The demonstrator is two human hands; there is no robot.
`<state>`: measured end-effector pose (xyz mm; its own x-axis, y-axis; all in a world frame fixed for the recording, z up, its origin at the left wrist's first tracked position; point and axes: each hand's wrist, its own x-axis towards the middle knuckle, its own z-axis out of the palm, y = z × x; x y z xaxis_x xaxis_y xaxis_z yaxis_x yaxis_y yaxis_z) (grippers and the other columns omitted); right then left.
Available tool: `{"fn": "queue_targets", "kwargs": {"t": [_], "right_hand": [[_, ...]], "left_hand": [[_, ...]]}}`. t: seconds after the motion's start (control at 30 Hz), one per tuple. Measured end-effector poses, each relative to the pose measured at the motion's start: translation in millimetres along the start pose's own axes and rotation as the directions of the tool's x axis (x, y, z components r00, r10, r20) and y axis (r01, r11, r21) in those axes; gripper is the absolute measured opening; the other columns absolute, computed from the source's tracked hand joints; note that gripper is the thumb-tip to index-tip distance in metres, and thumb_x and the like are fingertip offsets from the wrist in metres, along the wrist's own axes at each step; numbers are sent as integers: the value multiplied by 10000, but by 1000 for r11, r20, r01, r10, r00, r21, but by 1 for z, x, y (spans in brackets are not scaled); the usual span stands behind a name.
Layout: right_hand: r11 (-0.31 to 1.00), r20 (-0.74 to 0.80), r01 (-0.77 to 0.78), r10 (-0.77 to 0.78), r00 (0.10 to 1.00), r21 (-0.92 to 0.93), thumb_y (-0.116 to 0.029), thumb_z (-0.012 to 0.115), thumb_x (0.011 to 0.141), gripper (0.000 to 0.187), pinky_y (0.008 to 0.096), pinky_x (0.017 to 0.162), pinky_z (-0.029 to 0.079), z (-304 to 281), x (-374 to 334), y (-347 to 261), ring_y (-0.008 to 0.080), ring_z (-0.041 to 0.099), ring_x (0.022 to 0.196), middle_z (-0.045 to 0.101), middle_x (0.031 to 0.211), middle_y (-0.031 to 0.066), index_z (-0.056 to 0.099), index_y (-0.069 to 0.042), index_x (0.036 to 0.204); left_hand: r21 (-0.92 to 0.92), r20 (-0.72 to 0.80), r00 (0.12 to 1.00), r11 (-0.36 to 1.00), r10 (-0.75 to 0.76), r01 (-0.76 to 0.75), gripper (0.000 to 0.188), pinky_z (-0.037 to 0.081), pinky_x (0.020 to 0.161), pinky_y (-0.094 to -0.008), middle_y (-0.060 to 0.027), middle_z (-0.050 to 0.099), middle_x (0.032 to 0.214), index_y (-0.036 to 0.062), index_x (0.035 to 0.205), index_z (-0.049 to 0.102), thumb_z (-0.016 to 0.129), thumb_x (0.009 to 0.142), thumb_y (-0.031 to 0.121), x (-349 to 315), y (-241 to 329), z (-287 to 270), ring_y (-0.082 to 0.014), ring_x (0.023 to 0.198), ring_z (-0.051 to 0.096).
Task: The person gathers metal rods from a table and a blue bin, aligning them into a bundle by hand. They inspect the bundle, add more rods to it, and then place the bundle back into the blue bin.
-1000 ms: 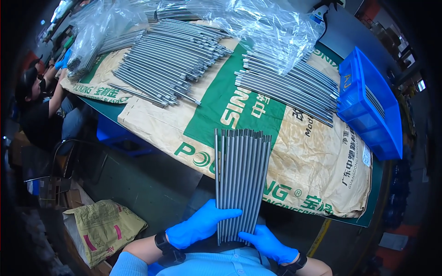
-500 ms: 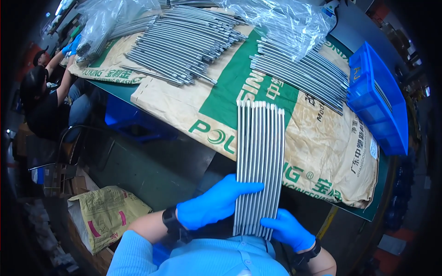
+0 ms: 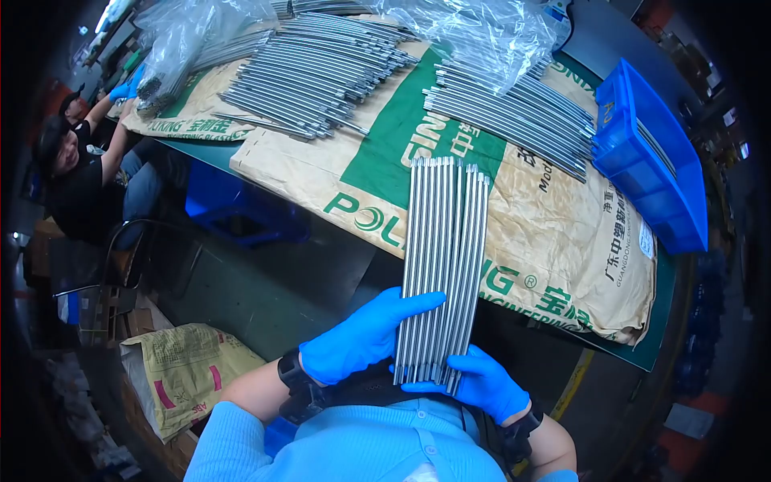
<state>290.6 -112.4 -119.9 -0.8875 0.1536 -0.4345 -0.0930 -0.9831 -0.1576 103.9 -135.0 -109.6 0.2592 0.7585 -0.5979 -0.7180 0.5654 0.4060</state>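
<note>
- Two printed tan-and-green woven sacks (image 3: 554, 233) spread flat over a dark green worktable (image 3: 654, 353), largest of all.
- Piled on them: loose heaps of grey metal rods (image 3: 321, 72), partly under crinkled clear plastic bags (image 3: 474, 28).
- Beside those, a blue plastic bin (image 3: 650, 161) at the right edge (tilted by the lens).
- Held upright near the chest: a flat fan of long grey steel rods (image 3: 440, 265).
- Clamped around its lower end: left hand in blue glove (image 3: 361, 337), fingers across the front.
- Cupped under the rod ends: right hand in blue glove (image 3: 482, 384).

Factory workbench: piles of metal rods (image 3: 321, 68), blue bin (image 3: 654, 161)
</note>
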Motion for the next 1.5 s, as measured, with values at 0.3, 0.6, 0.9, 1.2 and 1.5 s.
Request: {"fn": "queue_targets", "kwargs": {"t": [0.3, 0.6, 0.9, 1.2, 1.5], "right_hand": [[999, -24, 54, -54, 998, 1, -89, 574, 806, 613, 582, 987, 346, -6, -2, 5, 376, 453, 1175, 444, 1277, 220, 293, 29, 1338], [992, -6, 117, -117, 993, -46, -53, 513, 845, 520, 519, 979, 397, 3, -6, 9, 336, 478, 1161, 463, 1259, 202, 323, 31, 1322], [990, -23, 130, -131, 991, -63, -34, 512, 833, 527, 572, 976, 370, 5, -6, 9, 361, 481, 1155, 468, 1258, 213, 325, 34, 1321], [985, -23, 127, -130, 991, -119, -36, 524, 835, 525, 513, 965, 415, 6, -4, 9, 338, 484, 1157, 470, 1255, 212, 327, 45, 1314], [970, -108, 121, -146, 983, -210, -47, 525, 854, 468, 438, 925, 470, 7, -3, 9, 302, 536, 1097, 506, 1214, 203, 367, 68, 1280]], "left_hand": [[334, -21, 995, 939, 96, -83, 453, 482, 869, -334, -132, 588, 1127, -16, 1216, 488, 640, 809, 114, -27, -19, -9, -193, 986, 597], [258, -9, 999, 965, 42, -38, 446, 496, 864, -327, -132, 595, 1122, -12, 1208, 496, 643, 805, 109, -23, -33, -11, -196, 995, 599], [100, 90, 996, 994, 27, -36, 451, 493, 880, -337, -150, 578, 1149, -15, 1238, 462, 607, 837, 131, -26, -31, -17, -212, 1005, 599], [1, 156, 987, 1000, 30, -31, 439, 486, 894, -353, -165, 572, 1154, -29, 1234, 461, 586, 845, 132, -28, -29, -25, -233, 1018, 595], [-38, 125, 991, 998, -41, 46, 471, 498, 882, -381, -179, 547, 1184, -8, 1282, 406, 567, 855, 108, -23, -27, -17, -257, 1035, 587]]}}
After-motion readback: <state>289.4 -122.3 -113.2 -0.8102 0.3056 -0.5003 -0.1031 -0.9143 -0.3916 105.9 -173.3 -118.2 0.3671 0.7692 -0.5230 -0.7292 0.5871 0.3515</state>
